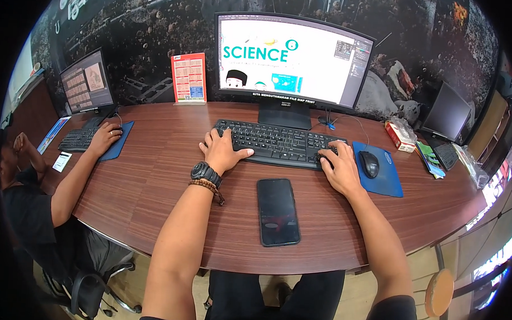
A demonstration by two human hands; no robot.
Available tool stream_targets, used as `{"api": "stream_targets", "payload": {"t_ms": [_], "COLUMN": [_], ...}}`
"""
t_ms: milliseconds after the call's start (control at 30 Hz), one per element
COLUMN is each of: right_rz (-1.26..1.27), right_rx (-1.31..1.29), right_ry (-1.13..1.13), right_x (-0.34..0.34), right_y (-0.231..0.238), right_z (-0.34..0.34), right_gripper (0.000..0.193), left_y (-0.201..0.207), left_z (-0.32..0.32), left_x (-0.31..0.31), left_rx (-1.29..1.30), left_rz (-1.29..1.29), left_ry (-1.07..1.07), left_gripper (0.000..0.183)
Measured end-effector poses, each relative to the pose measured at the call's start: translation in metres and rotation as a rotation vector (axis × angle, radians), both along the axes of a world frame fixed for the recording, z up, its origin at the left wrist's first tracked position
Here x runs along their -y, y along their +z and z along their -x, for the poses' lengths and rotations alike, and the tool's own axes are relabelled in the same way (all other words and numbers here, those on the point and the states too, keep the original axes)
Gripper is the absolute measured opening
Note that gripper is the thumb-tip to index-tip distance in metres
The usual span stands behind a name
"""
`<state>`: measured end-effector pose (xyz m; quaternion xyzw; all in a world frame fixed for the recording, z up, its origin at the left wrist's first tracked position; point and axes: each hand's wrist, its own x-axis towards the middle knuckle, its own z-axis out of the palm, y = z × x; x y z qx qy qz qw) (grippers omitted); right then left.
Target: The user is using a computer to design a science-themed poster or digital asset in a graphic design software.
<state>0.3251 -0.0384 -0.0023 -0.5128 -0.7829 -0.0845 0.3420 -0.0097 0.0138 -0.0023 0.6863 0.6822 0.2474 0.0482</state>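
Observation:
A black keyboard (276,142) lies on the desk below a wide curved monitor (293,60), whose screen shows a colourful page layout with cartoon figures. My left hand (222,150) rests on the keyboard's left end, fingers spread over the keys and thumb along the front edge. It wears a black watch and a beaded bracelet on the wrist. On the right end, over the number keys, lies my right hand (340,166) with its fingers stretched and slightly bent. Neither hand grips anything. A black mouse (369,164) sits on a blue mouse pad (388,170) just right of my right hand.
A dark smartphone (278,211) lies between my forearms. At the left, a co-worker's hand (106,137) is on a mouse before another monitor (88,81). A red-and-white card stand (189,78) stands behind. To the right are a small box (400,136) and a dark monitor (446,110).

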Motion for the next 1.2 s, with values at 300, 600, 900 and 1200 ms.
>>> {"api": "stream_targets", "payload": {"t_ms": [300,600,900,1200], "right_rz": [-0.019,-0.057,-0.047,-0.124], "right_rx": [0.024,0.067,0.071,0.038], "right_ry": [-0.002,-0.006,-0.004,-0.027], "right_x": [0.0000,-0.0002,-0.0006,-0.0017], "right_y": [-0.0019,-0.0034,-0.0050,0.0039], "right_z": [0.0008,0.0001,0.0000,-0.0084], "right_gripper": [0.022,0.023,0.022,0.019], "left_y": [0.0031,0.0044,0.0019,0.0009], "left_z": [-0.0008,-0.0010,-0.0014,0.0000], "left_x": [0.0014,0.0013,0.0026,0.0007], "left_rx": [0.004,0.008,-0.007,-0.005], "left_rz": [0.027,0.042,0.008,0.004], "left_ry": [-0.001,0.001,0.010,0.007], "left_gripper": [0.102,0.101,0.099,0.100]}}
